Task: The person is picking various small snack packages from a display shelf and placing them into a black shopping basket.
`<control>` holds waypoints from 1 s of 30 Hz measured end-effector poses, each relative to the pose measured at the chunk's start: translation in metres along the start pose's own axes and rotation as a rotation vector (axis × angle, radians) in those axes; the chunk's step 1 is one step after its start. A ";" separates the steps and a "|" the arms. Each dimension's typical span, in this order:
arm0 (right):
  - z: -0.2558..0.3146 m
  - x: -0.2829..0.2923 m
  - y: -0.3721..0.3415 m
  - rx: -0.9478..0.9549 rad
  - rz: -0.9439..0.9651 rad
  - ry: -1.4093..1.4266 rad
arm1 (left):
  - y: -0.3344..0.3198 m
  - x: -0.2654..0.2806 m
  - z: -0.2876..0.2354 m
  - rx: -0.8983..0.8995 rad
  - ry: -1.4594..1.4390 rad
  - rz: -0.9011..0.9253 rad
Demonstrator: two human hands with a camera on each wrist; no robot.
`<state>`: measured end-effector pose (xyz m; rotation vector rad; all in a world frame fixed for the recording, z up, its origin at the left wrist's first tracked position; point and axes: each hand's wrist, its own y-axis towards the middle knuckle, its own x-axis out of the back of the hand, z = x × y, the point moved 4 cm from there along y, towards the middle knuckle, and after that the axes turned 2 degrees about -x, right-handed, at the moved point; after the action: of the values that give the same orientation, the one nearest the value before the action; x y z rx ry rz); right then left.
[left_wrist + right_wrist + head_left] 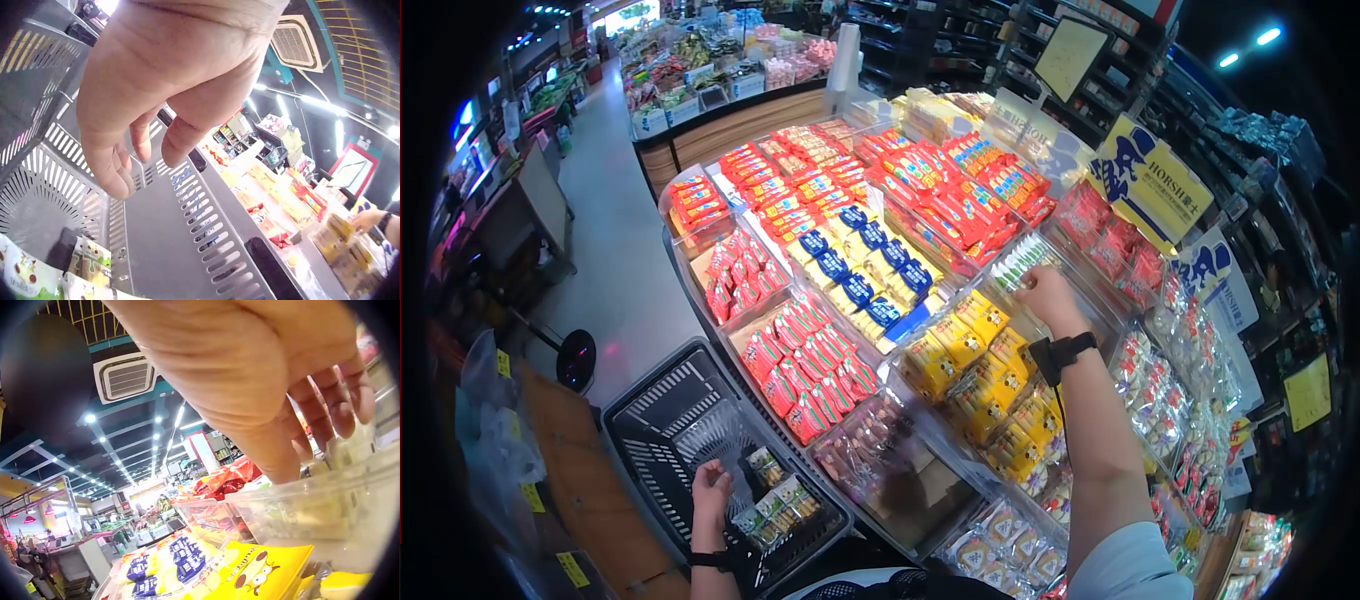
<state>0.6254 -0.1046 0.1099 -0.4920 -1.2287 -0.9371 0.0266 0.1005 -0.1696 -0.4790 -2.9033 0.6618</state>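
Observation:
My right hand (1048, 298) reaches into a clear-walled bin of white-and-green packets (1018, 262). In the right wrist view the thumb and bent fingers of my right hand (294, 394) dip behind the bin's clear rim (312, 487), fingertips right at pale packets. Nothing shows held between them. My left hand (711, 490) hangs over a dark plastic shopping basket (640, 425), its fingers loosely curled around nothing. Inside the basket lie several clear snack packs (785, 512) with green-and-white labels, seen also as cartoon-printed packs (28, 275) at the lower left of the left wrist view.
Yellow snack packets (975, 325) fill the bin nearer me. Beyond stand bins of red packets (935, 195), blue-and-yellow packets (860, 265) and red-and-green packets (810, 375). A yellow sign (1155, 180) rises at the right. An aisle floor (605, 190) runs along the left.

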 end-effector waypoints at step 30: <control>0.201 -0.114 -0.275 0.218 0.876 1.229 | -0.131 -0.130 -0.140 -0.196 -0.252 0.514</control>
<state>0.2796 -0.0647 0.0196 -0.1518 0.0645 -0.1955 0.1388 0.0013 0.0066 -1.2805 -3.1090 0.5204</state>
